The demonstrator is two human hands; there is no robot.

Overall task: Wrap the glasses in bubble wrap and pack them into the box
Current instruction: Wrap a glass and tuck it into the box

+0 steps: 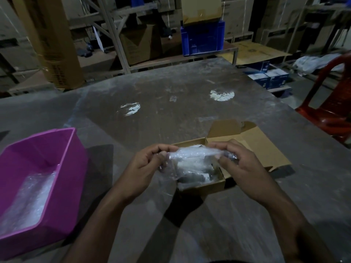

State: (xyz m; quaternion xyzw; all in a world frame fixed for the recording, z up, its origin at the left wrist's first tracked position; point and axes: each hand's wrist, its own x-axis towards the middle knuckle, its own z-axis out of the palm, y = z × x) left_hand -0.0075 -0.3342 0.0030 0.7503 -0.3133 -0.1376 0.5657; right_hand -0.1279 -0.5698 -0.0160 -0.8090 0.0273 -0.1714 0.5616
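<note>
Around you, seen from your head camera, the grey table (190, 88) carried a pink tub (62, 149) at your left with loose bubble wrap (28, 202) lying in its bottom, and two shiny round patches further out on the tabletop. A red plastic chair (330, 103) stood at the table's right edge, and a blue crate (202, 37) sat on the shelving beyond, among stacked cartons. Nothing stood between your hands and the small cardboard box (201, 184), which lay open just beyond them with its lid flap folded out to the right; wrapped bundles already lay inside it, though the dim light hid what they contained. You held a bubble-wrapped bundle (191, 154) over the box's open top, stretched between both hands. Your left hand (144, 168) pinched its left end, the thumb and curled fingertips closed on the plastic. Your right hand (239, 164) gripped the right end the same way, fingers curled round a dark part that showed through the wrap there. Whether that dark part was the glasses could not be told.
</note>
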